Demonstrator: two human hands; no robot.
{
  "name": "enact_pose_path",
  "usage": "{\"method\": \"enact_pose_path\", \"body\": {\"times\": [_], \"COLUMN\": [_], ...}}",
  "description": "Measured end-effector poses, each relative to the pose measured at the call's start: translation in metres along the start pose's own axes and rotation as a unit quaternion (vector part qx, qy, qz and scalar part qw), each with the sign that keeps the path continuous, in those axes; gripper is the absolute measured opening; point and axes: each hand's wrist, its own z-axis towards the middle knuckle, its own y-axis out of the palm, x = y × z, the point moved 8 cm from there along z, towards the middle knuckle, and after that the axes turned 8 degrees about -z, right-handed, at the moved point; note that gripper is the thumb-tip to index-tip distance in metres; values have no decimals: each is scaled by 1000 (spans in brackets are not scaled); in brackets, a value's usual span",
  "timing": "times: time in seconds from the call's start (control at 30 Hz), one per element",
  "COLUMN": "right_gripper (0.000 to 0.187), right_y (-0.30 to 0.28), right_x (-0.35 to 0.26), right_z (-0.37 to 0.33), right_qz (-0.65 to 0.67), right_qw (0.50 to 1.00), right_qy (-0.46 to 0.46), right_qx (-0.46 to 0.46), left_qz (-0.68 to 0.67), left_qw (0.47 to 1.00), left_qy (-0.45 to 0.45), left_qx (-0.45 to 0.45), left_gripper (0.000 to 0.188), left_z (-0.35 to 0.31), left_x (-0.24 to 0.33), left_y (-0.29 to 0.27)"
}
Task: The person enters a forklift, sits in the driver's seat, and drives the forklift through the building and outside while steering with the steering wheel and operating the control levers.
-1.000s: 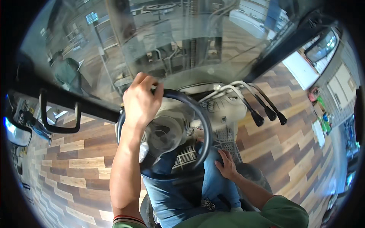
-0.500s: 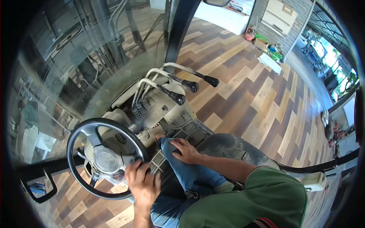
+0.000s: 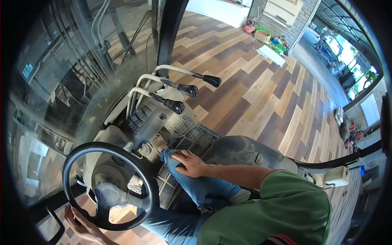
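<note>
1. At the lower left of the view, the steering wheel (image 3: pixel 109 195) stands tilted in a vehicle's cab, its black rim ringing a grey hub.
2. Just at the outer lower-left part of that rim is the left hand (image 3: pixel 81 224), thumb and fingers close against it; whether its grip closes round the rim, I cannot tell.
3. On the right knee of the blue jeans (image 3: pixel 181 185) rests the right hand (image 3: pixel 190 163), palm down, fingers spread, its grip released and holding nothing.
4. Beyond the wheel and the knee, three levers (image 3: pixel 188 90) with pale, bent stems and black knobs reach out to the right, well apart from both hands.
5. Between the levers and the right foot lies a perforated plate (image 3: pixel 196 132); a dark, dusty rounded cover (image 3: pixel 245 155) sits beside the right forearm.
6. Past the cab's open right side spreads a wood-patterned floor (image 3: pixel 253 90), with a cardboard box (image 3: pixel 262 36) and a white panel (image 3: pixel 270 55) near the brick wall (image 3: pixel 303 25).
</note>
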Motion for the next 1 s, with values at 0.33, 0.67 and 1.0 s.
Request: {"method": "enact_pose_path", "body": {"times": [0.33,0.67,1.0], "right_gripper": [66,60,60], "right_y": [-69,-113,-119], "right_x": [49,15,16], "right_z": [-234,-287,-330], "right_qz": [-22,28,28], "right_qw": [997,994,991], "right_qy": [-73,-99,-94], "right_qx": [6,-44,-96], "left_qz": [-126,-351,-349], "left_qw": [965,871,805], "left_qy": [-230,-342,-405], "left_qx": [25,42,257], "left_gripper": [40,41,53], "left_z": [-225,-367,-369], "left_x": [168,150,119], "left_y": [-118,-91,-140]}}
